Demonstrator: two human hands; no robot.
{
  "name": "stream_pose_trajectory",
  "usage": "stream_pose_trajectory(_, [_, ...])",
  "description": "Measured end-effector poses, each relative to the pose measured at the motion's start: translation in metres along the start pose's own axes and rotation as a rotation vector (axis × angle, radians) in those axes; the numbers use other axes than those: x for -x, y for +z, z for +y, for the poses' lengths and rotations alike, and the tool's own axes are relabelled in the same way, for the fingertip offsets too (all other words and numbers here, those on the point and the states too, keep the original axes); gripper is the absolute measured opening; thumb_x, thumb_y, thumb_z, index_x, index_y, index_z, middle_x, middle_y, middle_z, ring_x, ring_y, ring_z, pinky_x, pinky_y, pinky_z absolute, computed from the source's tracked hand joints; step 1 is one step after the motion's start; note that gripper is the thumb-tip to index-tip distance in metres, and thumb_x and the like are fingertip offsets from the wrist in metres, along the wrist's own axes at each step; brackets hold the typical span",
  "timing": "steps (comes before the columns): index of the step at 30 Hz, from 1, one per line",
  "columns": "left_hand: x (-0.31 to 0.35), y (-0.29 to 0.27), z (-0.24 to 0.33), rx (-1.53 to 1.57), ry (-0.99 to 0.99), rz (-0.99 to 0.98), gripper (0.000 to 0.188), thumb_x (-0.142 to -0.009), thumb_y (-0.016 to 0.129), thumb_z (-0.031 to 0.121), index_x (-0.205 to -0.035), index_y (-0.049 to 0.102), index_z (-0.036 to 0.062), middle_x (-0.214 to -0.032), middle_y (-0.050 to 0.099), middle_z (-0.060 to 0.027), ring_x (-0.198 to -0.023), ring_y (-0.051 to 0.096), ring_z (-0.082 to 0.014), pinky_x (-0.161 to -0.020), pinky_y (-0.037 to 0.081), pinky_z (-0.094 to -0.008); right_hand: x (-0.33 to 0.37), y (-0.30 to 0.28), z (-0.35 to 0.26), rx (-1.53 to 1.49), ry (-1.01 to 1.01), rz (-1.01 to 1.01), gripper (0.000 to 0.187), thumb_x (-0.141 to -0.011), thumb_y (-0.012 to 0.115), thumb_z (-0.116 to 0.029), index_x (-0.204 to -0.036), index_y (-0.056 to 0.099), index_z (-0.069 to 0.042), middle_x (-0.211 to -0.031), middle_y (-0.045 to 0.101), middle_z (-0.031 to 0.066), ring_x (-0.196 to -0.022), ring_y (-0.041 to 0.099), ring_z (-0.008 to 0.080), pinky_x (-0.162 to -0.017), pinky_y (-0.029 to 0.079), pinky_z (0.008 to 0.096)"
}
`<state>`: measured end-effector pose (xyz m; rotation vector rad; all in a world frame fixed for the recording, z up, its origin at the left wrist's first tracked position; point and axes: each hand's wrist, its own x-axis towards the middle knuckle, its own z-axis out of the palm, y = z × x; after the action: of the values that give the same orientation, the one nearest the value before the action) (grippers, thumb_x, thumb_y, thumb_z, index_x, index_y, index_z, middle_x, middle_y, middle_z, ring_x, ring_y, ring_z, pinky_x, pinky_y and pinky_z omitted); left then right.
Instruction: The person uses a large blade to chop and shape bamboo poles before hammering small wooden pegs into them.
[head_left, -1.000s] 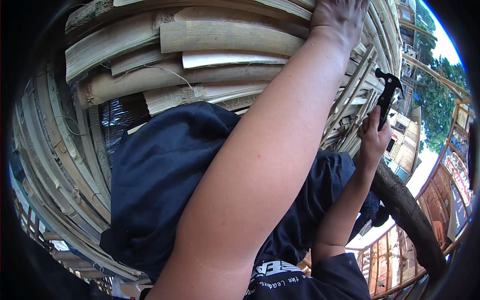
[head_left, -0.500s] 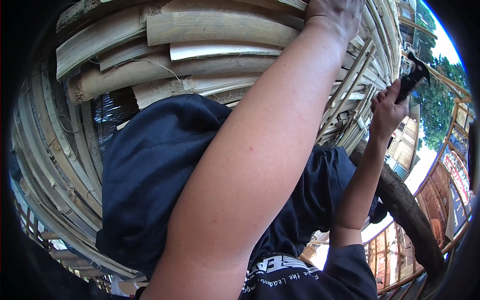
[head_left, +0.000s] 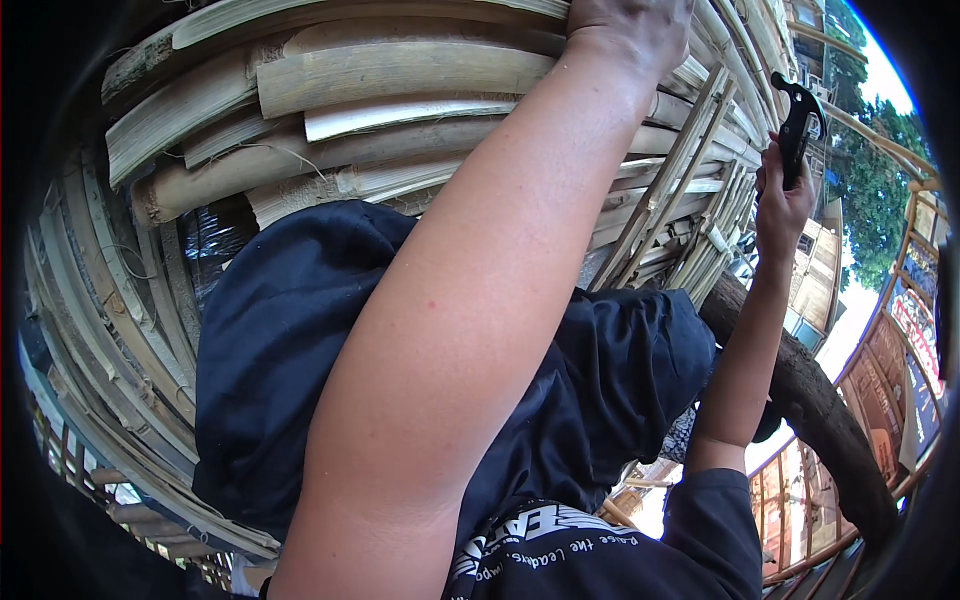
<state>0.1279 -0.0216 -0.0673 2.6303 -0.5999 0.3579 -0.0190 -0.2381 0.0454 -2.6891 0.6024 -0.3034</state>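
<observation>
My left hand [head_left: 632, 28] reaches straight up and rests on a pale bamboo slat [head_left: 400, 70] in an overhead layer of split bamboo. Its fingers curl over the slat at the picture's top edge and are partly cut off. My right hand [head_left: 782, 200] is raised at the right and grips the handle of a black claw hammer [head_left: 798, 118]. The hammer's head points up, just beside thin bamboo strips [head_left: 690, 160] at the layer's edge. My bare left forearm fills the middle of the view.
A dark blue cloth [head_left: 300, 330] with white print hangs between my arms. A thick dark log beam [head_left: 810, 400] runs below the bamboo at the right. Trees [head_left: 880, 170], buildings and wooden railings [head_left: 890, 360] show past it.
My right hand has lifted the hammer higher and nearer to the bamboo edge. My left hand has stayed on the slat, and the view has tilted slightly.
</observation>
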Motion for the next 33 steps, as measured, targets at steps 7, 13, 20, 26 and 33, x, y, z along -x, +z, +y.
stream_pose_trajectory(7, [-0.005, 0.026, 0.005, 0.001, -0.022, 0.126, 0.063, -0.102, 0.031, 0.019, -0.161, 0.016, 0.0038, -0.169, 0.008, -0.0172, -0.156, 0.012, -0.0322, -0.128, 0.011, -0.0462, -0.014, 0.006, 0.030, 0.153, -0.208, -0.032, 0.027, -0.102, 0.064, -0.030, -0.110, 0.063, -0.004, -0.072, 0.059, 0.0009, -0.066, 0.055, 0.0090, -0.061, 0.043, 0.0275])
stream_pose_trajectory(13, [-0.003, -0.002, 0.001, -0.022, -0.025, 0.099, 0.056, -0.099, 0.043, 0.034, -0.145, 0.041, 0.0014, -0.134, 0.044, -0.0173, -0.117, 0.043, -0.0277, -0.100, 0.040, -0.0442, -0.034, 0.009, 0.033, 0.256, -0.371, -0.165, 0.025, -0.100, 0.066, -0.026, -0.111, 0.062, -0.004, -0.071, 0.064, 0.0097, -0.061, 0.058, 0.0218, -0.061, 0.045, 0.0336])
stream_pose_trajectory(20, [-0.002, 0.008, 0.004, -0.182, -0.063, 0.163, 0.060, -0.093, 0.054, 0.038, -0.139, 0.047, 0.0009, -0.126, 0.049, -0.0170, -0.107, 0.046, -0.0268, -0.091, 0.044, -0.0434, -0.035, -0.002, 0.018, -0.169, -0.498, 0.109, 0.031, -0.098, 0.070, -0.029, -0.102, 0.060, 0.001, -0.067, 0.062, 0.0072, -0.056, 0.058, 0.0142, -0.052, 0.045, 0.0303])
stream_pose_trajectory(26, [-0.003, 0.014, -0.001, -0.231, -0.010, 0.343, 0.057, -0.089, 0.059, 0.041, -0.130, 0.050, 0.0015, -0.113, 0.044, -0.0140, -0.104, 0.044, -0.0276, -0.089, 0.040, -0.0466, -0.046, 0.002, 0.031, 0.161, -0.663, -0.168, 0.022, -0.096, 0.071, -0.022, -0.105, 0.058, -0.007, -0.068, 0.063, 0.0108, -0.053, 0.058, 0.0236, -0.054, 0.043, 0.0382])
stream_pose_trajectory(33, [-0.005, 0.010, 0.007, -0.272, -0.020, 0.207, 0.058, -0.087, 0.061, 0.041, -0.130, 0.051, 0.0020, -0.112, 0.044, -0.0133, -0.103, 0.043, -0.0259, -0.086, 0.039, -0.0444, -0.058, 0.004, 0.040, 0.246, -0.627, -0.202, 0.024, -0.099, 0.067, -0.022, -0.107, 0.060, -0.001, -0.066, 0.057, 0.0112, -0.055, 0.054, 0.0168, -0.053, 0.042, 0.0332])
